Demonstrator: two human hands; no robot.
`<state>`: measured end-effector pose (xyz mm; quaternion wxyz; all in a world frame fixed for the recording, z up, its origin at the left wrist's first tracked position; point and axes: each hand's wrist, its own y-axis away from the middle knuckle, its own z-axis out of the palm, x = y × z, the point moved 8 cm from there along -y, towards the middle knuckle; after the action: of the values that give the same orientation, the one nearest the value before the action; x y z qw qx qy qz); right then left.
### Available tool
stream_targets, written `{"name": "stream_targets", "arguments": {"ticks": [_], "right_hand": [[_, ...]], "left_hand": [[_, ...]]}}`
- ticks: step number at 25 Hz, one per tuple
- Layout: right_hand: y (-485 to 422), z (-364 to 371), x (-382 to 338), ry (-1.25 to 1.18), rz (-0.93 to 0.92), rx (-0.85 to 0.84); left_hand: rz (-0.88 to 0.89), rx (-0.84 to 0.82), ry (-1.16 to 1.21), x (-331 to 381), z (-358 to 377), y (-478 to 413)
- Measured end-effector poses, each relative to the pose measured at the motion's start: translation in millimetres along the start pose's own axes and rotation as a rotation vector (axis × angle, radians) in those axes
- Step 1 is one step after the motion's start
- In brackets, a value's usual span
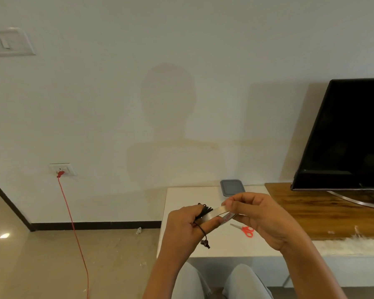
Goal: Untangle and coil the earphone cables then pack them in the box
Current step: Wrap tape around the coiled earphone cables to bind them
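Knees in pale grey cloth at frame bottom; the person sits at a low white table [194, 195].

Left hand [181, 225]: grip closed round a black earphone cable [204, 209], wound into a tight bundle of loops. One earbud [205, 243] dangles on a short tail below the palm.

Right hand [259, 216]: fingers pinch a tape roll [228, 217], with a glossy pale strip [216, 212] drawn across to the bundle.

Step, as judged: binding the finished coil. Next move calls for wrapping the strip round the loops without slackening them, then a cut. Red-handled scissors [245, 230] lie just beyond on the table.

Farther back, near the wall, is a flat grey box [232, 187] with rounded corners, or only its lid; cannot tell which. Right: dark glossy TV [350, 134] on a wood-grain stand [322, 212].
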<state>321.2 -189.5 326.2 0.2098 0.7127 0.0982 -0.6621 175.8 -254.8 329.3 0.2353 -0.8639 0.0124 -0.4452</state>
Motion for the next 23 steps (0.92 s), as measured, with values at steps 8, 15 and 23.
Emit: {"name": "stream_targets", "arguments": {"ticks": [8, 15, 23], "right_hand": [[-4.2, -3.3, -1.9, 0.135, 0.039, 0.016], [-9.7, -2.0, -0.1, 0.23, 0.053, -0.031], [-12.3, -2.2, 7.3, 0.125, 0.093, -0.026]], "left_hand": [[0.022, -0.026, -0.02, 2.4, -1.9, -1.1], [0.032, -0.028, 0.009, 2.3, -0.8, -1.1], [0.036, -0.014, -0.021, 0.4, 0.7, -1.8]]}}
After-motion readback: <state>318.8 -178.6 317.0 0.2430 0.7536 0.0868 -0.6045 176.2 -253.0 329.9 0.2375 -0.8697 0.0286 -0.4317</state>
